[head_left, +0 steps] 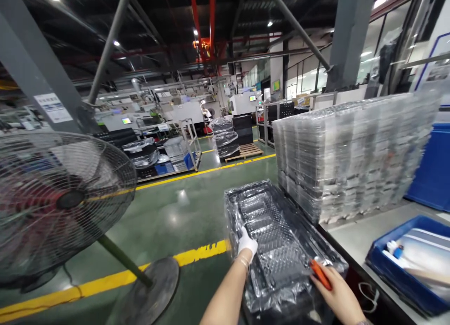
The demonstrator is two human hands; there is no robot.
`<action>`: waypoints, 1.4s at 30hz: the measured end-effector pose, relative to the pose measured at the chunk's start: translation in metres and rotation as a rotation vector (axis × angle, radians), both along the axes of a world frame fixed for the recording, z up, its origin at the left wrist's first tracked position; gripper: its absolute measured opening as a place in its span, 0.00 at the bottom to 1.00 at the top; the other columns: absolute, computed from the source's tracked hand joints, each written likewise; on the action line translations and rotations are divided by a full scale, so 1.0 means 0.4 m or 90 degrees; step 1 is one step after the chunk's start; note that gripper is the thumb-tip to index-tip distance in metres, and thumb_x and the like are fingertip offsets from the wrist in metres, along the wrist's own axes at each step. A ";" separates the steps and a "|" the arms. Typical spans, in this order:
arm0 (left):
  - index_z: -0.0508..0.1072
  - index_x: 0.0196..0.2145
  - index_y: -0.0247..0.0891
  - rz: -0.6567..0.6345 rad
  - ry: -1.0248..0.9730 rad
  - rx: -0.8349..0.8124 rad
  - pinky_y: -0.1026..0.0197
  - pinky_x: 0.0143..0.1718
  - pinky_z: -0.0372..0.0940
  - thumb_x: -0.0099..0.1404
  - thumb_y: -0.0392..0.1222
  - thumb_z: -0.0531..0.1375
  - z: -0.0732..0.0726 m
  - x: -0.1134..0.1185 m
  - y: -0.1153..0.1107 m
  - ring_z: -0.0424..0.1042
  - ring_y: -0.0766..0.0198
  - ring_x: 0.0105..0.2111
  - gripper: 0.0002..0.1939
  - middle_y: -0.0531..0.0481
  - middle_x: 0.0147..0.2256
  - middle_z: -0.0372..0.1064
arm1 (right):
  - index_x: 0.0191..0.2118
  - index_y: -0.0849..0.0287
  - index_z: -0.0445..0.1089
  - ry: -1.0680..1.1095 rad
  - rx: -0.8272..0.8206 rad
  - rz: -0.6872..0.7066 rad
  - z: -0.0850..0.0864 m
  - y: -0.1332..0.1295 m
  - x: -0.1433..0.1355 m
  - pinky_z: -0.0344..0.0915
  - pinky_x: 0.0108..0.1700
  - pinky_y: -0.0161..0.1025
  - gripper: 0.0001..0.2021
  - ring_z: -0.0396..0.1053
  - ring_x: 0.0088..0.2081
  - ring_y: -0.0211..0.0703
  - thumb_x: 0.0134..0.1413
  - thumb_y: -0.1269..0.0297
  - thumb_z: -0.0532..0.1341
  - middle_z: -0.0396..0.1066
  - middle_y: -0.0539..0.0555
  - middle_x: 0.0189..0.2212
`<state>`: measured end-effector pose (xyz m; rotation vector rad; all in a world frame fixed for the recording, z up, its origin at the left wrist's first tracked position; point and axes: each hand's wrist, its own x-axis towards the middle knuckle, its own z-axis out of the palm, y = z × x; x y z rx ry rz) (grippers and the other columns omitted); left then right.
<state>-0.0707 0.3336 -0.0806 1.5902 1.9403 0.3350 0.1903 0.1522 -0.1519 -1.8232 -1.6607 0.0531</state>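
Observation:
My left hand (246, 243), in a white glove, rests on the left rim of a black crate (232, 208) lined with clear plastic film. Clear moulded plastic trays (272, 231) lie inside the crate. My right hand (335, 287), bare, holds an orange-handled tool (320, 274) at the crate's near right edge. Whether its tip touches the film is unclear.
A tall stack of clear plastic trays (351, 151) stands on the grey table (355, 236) to the right. A blue bin (408, 269) with small items sits nearer me. A large pedestal fan (59, 203) stands at left on the green floor with yellow lines (200, 252).

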 end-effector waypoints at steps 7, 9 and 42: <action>0.61 0.68 0.24 -0.259 0.231 0.105 0.37 0.71 0.37 0.65 0.45 0.58 -0.014 0.031 -0.130 0.43 0.33 0.72 0.37 0.27 0.71 0.50 | 0.56 0.60 0.70 -0.265 -0.113 0.001 0.196 -0.126 -0.119 0.74 0.51 0.52 0.20 0.73 0.50 0.49 0.64 0.56 0.66 0.72 0.58 0.53; 0.62 0.67 0.28 -0.324 0.263 0.138 0.37 0.69 0.46 0.66 0.47 0.54 -0.019 0.027 -0.156 0.51 0.36 0.69 0.35 0.30 0.68 0.56 | 0.50 0.60 0.72 -0.328 -0.166 0.000 0.257 -0.194 -0.154 0.72 0.52 0.52 0.13 0.73 0.48 0.46 0.65 0.59 0.65 0.74 0.55 0.47; 0.77 0.53 0.17 -0.274 -0.348 0.510 0.30 0.57 0.67 0.58 0.48 0.62 0.100 0.224 -0.659 0.76 0.28 0.50 0.33 0.23 0.49 0.76 | 0.40 0.60 0.74 -0.047 -0.511 -0.322 0.174 -0.891 -0.181 0.69 0.57 0.54 0.08 0.73 0.50 0.46 0.66 0.60 0.64 0.76 0.53 0.43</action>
